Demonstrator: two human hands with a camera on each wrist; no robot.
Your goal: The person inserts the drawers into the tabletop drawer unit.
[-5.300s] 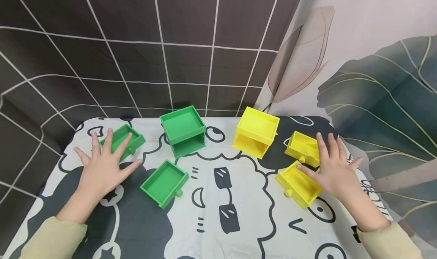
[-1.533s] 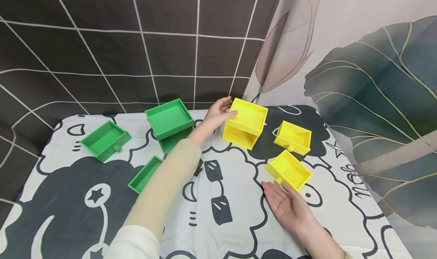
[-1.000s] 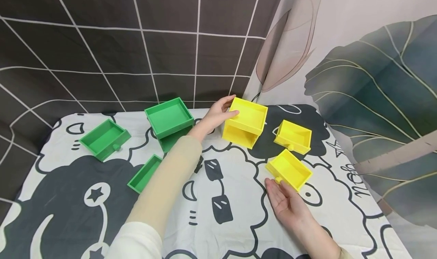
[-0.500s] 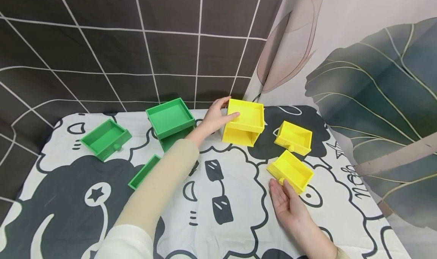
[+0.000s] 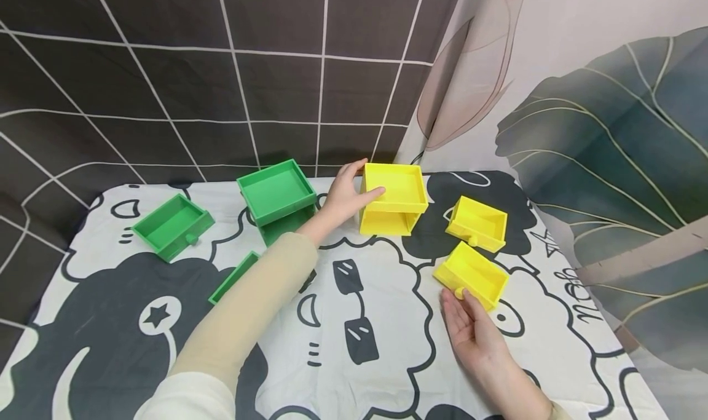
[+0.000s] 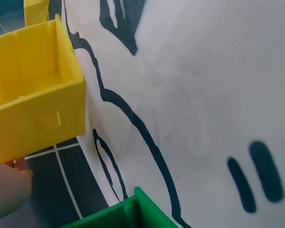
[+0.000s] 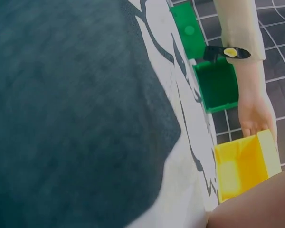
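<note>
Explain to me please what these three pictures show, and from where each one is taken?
No machine here: a person works with bare hands, wearing three cameras. The wide picture comes from the head, looking down at a table with a cartoon cloth. The other two come from the wrists, so they look close and tilted. The left hand grips the yellow box at its left side. The right hand lies palm up, fingers touching the nearer yellow drawer; another yellow drawer sits behind. To the left stand a green box and two green drawers.
</note>
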